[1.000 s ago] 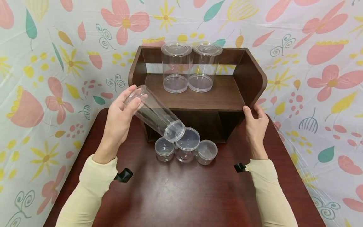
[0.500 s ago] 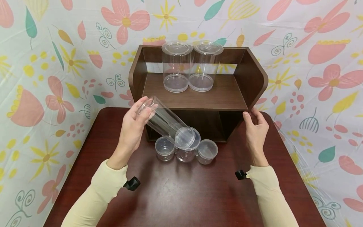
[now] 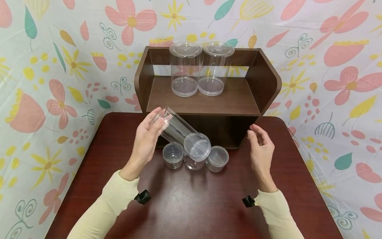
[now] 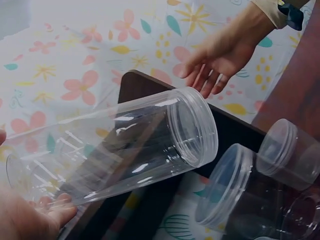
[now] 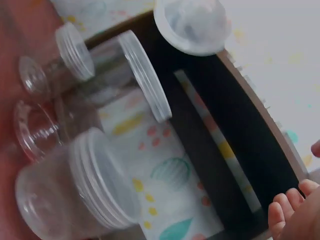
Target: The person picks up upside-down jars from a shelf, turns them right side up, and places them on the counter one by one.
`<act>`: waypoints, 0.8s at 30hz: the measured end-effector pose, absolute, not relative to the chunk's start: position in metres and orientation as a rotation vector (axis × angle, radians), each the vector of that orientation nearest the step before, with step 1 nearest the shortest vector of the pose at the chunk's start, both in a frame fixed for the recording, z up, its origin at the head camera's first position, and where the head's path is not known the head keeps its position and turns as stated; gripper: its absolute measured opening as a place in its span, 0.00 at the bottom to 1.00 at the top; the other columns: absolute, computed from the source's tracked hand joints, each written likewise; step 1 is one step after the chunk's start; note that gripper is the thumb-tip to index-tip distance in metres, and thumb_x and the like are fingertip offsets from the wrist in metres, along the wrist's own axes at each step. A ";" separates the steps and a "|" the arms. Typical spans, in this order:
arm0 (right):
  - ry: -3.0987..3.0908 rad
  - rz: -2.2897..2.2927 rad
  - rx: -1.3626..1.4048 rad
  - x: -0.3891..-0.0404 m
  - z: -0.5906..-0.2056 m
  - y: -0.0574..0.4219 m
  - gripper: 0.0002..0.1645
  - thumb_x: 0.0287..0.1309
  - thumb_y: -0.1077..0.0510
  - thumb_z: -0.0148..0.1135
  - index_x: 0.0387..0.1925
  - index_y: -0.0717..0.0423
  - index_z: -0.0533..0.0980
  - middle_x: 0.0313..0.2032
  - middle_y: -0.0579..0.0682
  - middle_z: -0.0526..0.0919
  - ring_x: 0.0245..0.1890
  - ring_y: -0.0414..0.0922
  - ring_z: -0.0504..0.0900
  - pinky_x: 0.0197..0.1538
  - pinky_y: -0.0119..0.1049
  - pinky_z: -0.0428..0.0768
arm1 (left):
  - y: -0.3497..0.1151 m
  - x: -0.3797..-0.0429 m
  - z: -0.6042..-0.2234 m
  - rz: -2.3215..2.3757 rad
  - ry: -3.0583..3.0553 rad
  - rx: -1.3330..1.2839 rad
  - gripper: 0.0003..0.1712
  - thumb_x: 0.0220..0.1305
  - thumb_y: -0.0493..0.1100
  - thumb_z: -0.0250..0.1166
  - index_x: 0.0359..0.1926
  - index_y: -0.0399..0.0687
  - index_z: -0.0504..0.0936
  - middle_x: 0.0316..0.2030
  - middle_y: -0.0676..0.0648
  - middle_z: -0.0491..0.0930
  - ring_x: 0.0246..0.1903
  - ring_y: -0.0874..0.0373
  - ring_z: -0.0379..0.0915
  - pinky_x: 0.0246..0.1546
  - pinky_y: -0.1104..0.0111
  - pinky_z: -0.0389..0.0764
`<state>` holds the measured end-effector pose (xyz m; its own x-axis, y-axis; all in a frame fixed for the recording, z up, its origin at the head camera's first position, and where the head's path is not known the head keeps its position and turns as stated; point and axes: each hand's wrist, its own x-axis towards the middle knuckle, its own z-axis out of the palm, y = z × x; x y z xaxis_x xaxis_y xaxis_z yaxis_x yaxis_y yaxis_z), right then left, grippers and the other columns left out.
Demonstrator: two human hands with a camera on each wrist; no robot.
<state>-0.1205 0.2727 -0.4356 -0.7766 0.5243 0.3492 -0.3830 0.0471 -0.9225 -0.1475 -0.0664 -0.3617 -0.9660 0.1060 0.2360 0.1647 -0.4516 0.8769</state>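
A tall clear plastic jar point(image 3: 179, 127) hangs tilted in my left hand point(image 3: 144, 141), which grips it near its upper end. The jar's lidded end points down and right, overlapping the middle one of three smaller clear jars in the head view. Those are a left jar point(image 3: 173, 157), a middle jar point(image 3: 193, 164) and a right jar point(image 3: 217, 160), standing side by side on the table. My right hand point(image 3: 262, 149) holds nothing, its fingers loosely bent, just off the shelf's right side. The left wrist view shows the long jar point(image 4: 125, 145) lying between both hands.
A dark brown two-level shelf unit point(image 3: 238, 99) stands at the back of the reddish-brown table point(image 3: 191, 205). Two tall lidded jars, a left one point(image 3: 185, 71) and a right one point(image 3: 215, 71), stand on its upper level. Flowered cloth point(image 3: 59, 43) hangs around the table.
My left hand has moved right and down with the tall jar. My right hand has let go of the shelf's edge and come a little toward me and left.
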 end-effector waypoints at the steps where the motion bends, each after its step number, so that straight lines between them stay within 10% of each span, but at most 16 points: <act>1: -1.710 1.816 -0.108 -0.118 -0.436 0.269 0.20 0.68 0.67 0.65 0.58 0.73 0.78 0.52 0.62 0.83 0.46 0.42 0.83 0.51 0.28 0.79 | -0.066 -0.148 -0.363 -2.619 -1.627 -0.398 0.33 0.71 0.34 0.55 0.73 0.26 0.59 0.71 0.33 0.65 0.60 0.50 0.78 0.68 0.58 0.70; 24: -2.099 1.945 0.521 -0.091 -0.463 0.221 0.40 0.55 0.79 0.65 0.70 0.68 0.67 0.63 0.64 0.76 0.63 0.44 0.75 0.60 0.34 0.74 | -0.049 -0.147 -0.388 -2.663 -1.604 -0.356 0.31 0.76 0.35 0.51 0.74 0.24 0.57 0.72 0.32 0.63 0.58 0.54 0.79 0.64 0.63 0.74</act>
<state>-0.0912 0.2206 -0.4628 -0.9097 -0.1003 0.4029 -0.4094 0.0545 -0.9107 -0.1474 -0.0494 -0.3884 -0.9740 0.1060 0.2002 0.1274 -0.4744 0.8710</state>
